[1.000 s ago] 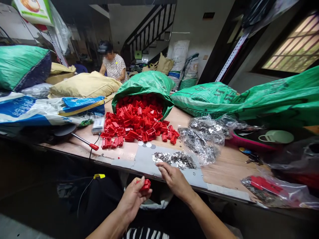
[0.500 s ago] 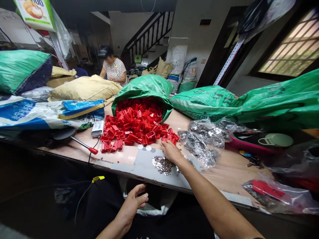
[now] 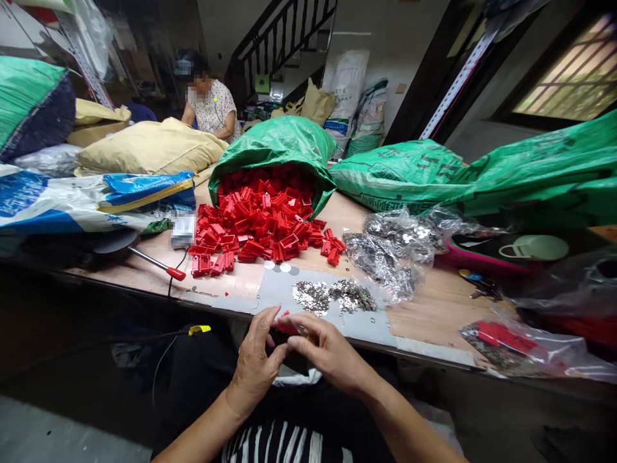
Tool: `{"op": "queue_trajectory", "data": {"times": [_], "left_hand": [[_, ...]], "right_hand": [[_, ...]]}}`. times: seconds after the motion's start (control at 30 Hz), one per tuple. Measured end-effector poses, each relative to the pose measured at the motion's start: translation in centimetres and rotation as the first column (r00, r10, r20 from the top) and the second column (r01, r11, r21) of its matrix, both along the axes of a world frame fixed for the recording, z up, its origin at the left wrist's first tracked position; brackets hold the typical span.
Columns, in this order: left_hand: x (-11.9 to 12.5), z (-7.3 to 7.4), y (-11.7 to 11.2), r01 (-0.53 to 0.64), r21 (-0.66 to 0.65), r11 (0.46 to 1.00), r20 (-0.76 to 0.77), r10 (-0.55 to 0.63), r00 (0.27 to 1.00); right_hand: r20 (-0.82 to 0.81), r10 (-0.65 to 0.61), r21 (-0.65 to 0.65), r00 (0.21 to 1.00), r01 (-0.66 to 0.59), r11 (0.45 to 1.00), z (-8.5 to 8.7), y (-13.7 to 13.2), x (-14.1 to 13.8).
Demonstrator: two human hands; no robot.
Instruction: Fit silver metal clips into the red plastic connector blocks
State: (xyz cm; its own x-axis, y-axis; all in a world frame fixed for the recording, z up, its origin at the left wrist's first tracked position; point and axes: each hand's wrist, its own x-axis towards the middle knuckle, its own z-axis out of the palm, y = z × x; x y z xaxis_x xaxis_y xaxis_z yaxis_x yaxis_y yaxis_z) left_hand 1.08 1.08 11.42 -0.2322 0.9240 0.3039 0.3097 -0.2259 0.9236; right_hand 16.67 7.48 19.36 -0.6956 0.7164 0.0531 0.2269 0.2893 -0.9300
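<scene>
My right hand [image 3: 328, 350] is closed around a small red plastic part [image 3: 288, 323] just in front of the table's edge. Most of that part is hidden by the fingers. Beside it, my left hand [image 3: 258, 354] has its thumb and fingers apart, the tips close to the part; whether they touch it I cannot tell. On the grey mat [image 3: 274, 296] beyond my hands lie a pile of shiny flat metal pieces [image 3: 311, 296] and a darker metal pile [image 3: 354, 297]. Farther back, a heap of red plastic parts [image 3: 255, 222] spills from a green woven sack [image 3: 277, 138].
Clear bags of metal pieces [image 3: 385, 263] lie to the right, and a bag with red parts [image 3: 511, 341] is near the front edge. A red-tipped lever [image 3: 176, 274] juts out at left. Behind the table sits another person [image 3: 212, 106].
My right hand has come back from the edge of the red heap with a red part and met my left hand, which rose toward the table's edge. The view has tilted down.
</scene>
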Motion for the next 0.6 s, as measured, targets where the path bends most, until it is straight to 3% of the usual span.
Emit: {"op": "queue_trajectory", "data": {"times": [0.1,0.23,0.3,0.4,0.47,0.6], "left_hand": [[0.1,0.9,-0.2,0.06,-0.042,0.997,0.062,-0.057,0.996],[0.6,2.2,-0.7,0.105,-0.2,0.974,0.332,-0.033,0.943],[0.7,2.5,-0.9,0.147,-0.246,0.958,0.454,-0.02,0.891],[0.8,2.7,-1.0,0.217,-0.24,0.946,0.592,-0.034,0.805],[0.9,2.7,-1.0,0.251,-0.222,0.942,0.665,-0.042,0.746],[1.1,3.0,-1.1,0.293,-0.212,0.932,0.774,-0.023,0.633]], "right_hand": [[-0.023,0.01,-0.053,1.0,-0.011,0.999,-0.3,-2.4,0.1],[0.023,-0.013,-0.085,1.0,0.015,0.996,-0.7,-1.4,1.8],[0.14,-0.15,0.033,0.979,0.146,0.989,-1.3,0.3,3.3],[0.306,-0.447,0.386,0.841,0.32,0.865,-2.5,2.7,5.4],[0.375,-0.503,0.476,0.779,0.304,0.826,-3.3,3.6,6.1],[0.426,-0.478,0.522,0.768,0.222,0.823,-4.5,3.9,5.8]]}}
